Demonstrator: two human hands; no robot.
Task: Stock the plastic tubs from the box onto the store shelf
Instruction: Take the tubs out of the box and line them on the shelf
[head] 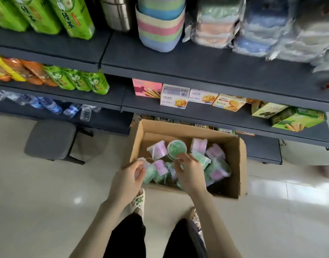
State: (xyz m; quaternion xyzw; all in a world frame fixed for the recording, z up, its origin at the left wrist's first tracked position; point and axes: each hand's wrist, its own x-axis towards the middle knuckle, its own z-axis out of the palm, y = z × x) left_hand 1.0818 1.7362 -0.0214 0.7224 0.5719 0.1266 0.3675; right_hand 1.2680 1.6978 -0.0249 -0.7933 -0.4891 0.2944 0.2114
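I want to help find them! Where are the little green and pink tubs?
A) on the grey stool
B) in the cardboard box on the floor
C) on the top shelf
B: the tubs lie heaped inside the open cardboard box on the floor.

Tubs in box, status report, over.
Left hand grips edge tub. Right hand pinches green tub. Other tubs loose in box. Nothing blocking.

We've got the cardboard box open on the floor against the bottom shelf. It's full of wrapped green and pink plastic tubs tipped every which way, and one green tub sits face-up mid-box.
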